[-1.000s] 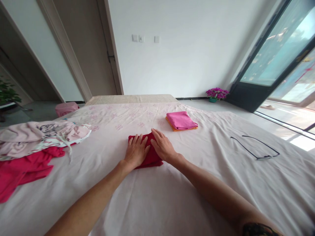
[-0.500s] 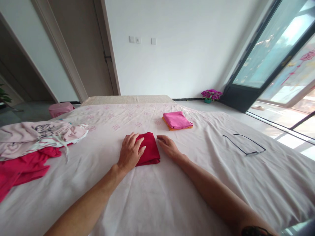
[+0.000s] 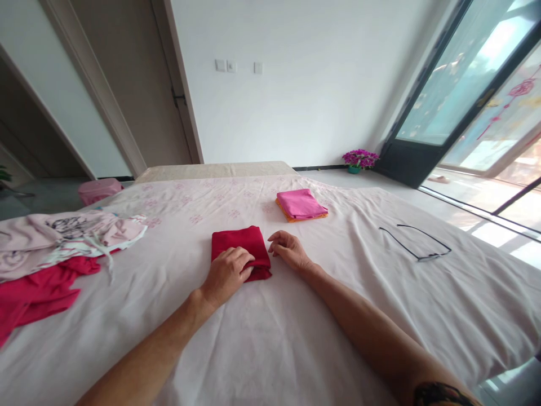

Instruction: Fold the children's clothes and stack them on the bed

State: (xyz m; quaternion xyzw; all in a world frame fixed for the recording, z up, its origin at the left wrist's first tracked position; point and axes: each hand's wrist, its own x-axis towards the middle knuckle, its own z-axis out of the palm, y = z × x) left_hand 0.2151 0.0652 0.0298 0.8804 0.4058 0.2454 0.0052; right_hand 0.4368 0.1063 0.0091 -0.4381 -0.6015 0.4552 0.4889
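Observation:
A dark red garment (image 3: 239,239), folded into a neat square, lies flat in front of me. My left hand (image 3: 228,272) is closed on its near edge, fingers on top and the thumb tucked at the fold, where the layers part slightly. By the garment's right edge is my right hand (image 3: 289,250), its fingers loosely curled, with a gap between finger and thumb and nothing visible in it. Farther back sits a folded pink garment (image 3: 301,203) on top of a folded orange one (image 3: 284,214).
A loose heap of pale pink clothes (image 3: 38,234) and red clothes (image 3: 46,296) covers the left side of the sheeted bed (image 3: 262,349). Eyeglasses (image 3: 429,257) rest at the right. Beyond are a pink stool (image 3: 99,190) and a flower pot (image 3: 354,169).
My left hand has slid from the top of the red garment to its near edge and closed there. My right hand's fingers have curled in beside it. The view has shifted slightly.

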